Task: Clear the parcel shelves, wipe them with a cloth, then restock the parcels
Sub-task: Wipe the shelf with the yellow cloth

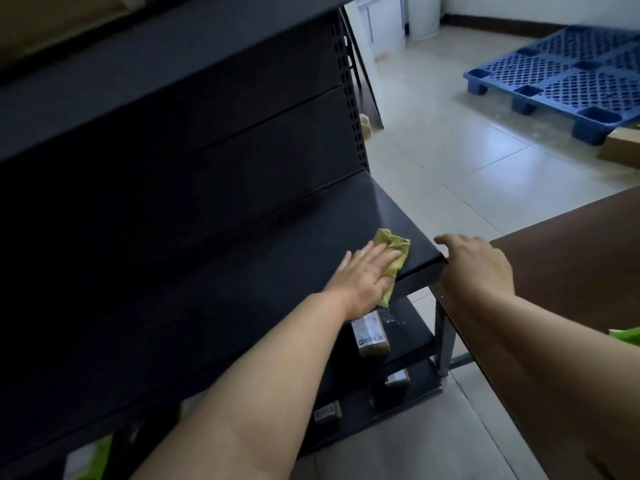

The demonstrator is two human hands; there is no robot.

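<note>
My left hand (363, 275) lies flat with straight fingers on a yellow-green cloth (495, 249), pressing it onto the bare black shelf (277, 278) near its right front corner. My right hand (474, 265) hovers just right of that corner, fingers relaxed and holding nothing, over the edge of a brown table (571, 258). On the shelf below stands a brown parcel (370, 336) with a white label. Two more small parcels (396, 377) sit on the lowest shelf. A large brown parcel (52, 26) rests on the shelf above.
A blue plastic pallet (568, 74) lies on the tiled floor at the back right, with a cardboard box (623, 147) beside it. The perforated shelf upright (349, 91) rises at the shelf's right end. White specks lie on the lower shelf (408, 323).
</note>
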